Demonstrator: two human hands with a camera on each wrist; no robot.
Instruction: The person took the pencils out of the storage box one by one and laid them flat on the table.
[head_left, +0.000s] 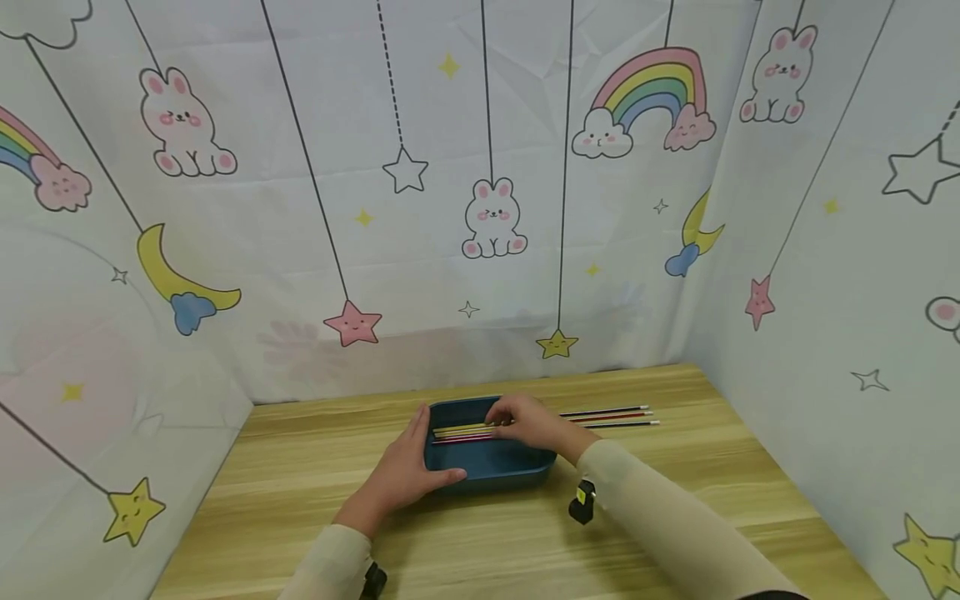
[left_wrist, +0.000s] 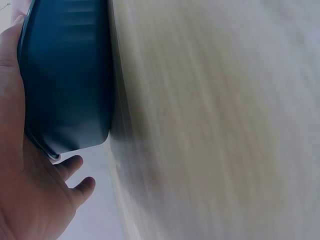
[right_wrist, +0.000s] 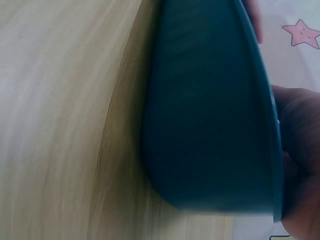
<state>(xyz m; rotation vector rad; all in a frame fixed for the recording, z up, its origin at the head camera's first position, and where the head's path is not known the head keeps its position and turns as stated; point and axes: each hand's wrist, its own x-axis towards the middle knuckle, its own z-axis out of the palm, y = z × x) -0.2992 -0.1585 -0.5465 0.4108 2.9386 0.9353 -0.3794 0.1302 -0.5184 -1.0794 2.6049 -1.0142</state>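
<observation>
A dark blue plastic bin [head_left: 491,468] sits on the table with several thin pencils [head_left: 459,433], yellow and pink among them, lying lengthwise inside. My left hand [head_left: 401,468] holds the bin's left end, thumb along the front rim and fingers at the far left side; in the left wrist view the thumb side of the hand [left_wrist: 12,125] is against the rim. Reaching over the bin's right part, my right hand [head_left: 528,423] pinches the right ends of the pencils. The bin's wall [right_wrist: 210,110] hides the right fingertips in the right wrist view.
Several more pencils [head_left: 618,423], dark and red with white ends, lie on the wood-grain table [head_left: 660,483] just right of the bin. A white printed curtain [head_left: 420,275] stands behind the table and along both sides.
</observation>
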